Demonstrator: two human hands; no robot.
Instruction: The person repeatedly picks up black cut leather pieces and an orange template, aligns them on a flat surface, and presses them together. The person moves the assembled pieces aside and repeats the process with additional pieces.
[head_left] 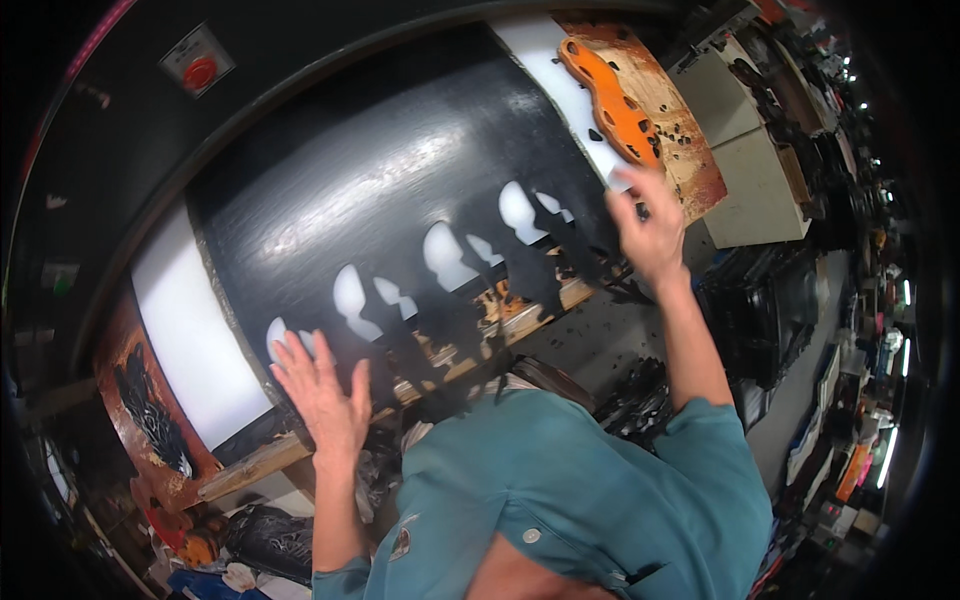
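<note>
Beneath a dark machine housing with a red button [200,72], a white surface [190,320] shows at the left, with black pieces [155,415] heaped beyond its outer edge. Next comes the left hand [322,392], fingers spread, over the sheet's lower left corner and gripping nothing that shows. Spanning the middle lies the black sheet [385,170], glossy above, its near edge cut into ragged strips between sole-like openings [518,212]. It looks light, floppy and perhaps a little slick; those thin strips would likely stretch or tear, so the solid side edges seem the better hold. At its right edge, the right hand [648,225] is half curled and blurred; whether it pinches the sheet, I cannot tell. Just beyond sits an orange, wavy-edged block [612,95], probably stiffer.
</note>
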